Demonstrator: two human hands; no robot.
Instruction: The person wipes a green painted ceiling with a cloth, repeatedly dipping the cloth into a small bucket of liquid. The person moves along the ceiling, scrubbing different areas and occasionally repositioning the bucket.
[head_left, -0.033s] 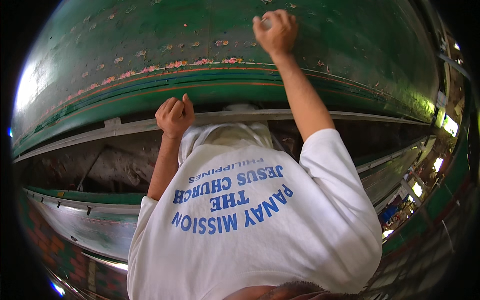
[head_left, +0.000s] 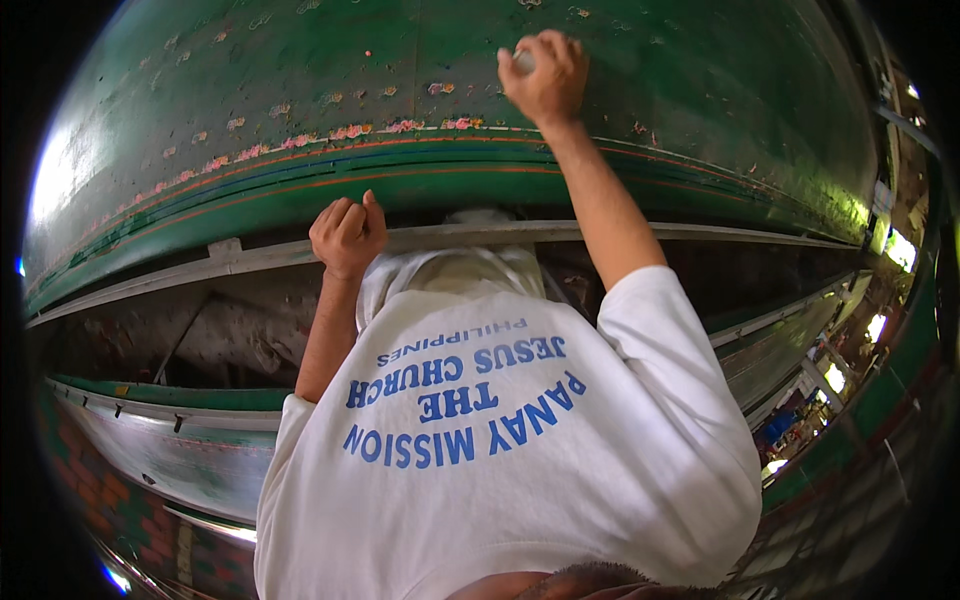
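Near the upper middle, my right hand (head_left: pixel 552 82) is closed around a small pale, rounded piece (head_left: pixel 525 62). It is over the green tabletop (head_left: pixel 640 60), and most of the piece is hidden by my fingers. My left hand (head_left: pixel 348 232) is curled into a fist by the table's near edge, its thumb sticking up. The inside of that fist is hidden. Small pink and yellowish flecks (head_left: pixel 350 131) are scattered over the green surface, thickest along a pale line near its front.
A pale rail (head_left: pixel 620 231) runs along the table's near side, below orange and dark stripes. Behind my white shirt (head_left: pixel 540 480) lie a dark gap and another long surface (head_left: pixel 200 425). Cluttered items (head_left: pixel 800 420) stand at the right, beside bright openings.
My right hand, with the pale piece, has shifted slightly left and nearer to me. My left hand stays almost where it was.
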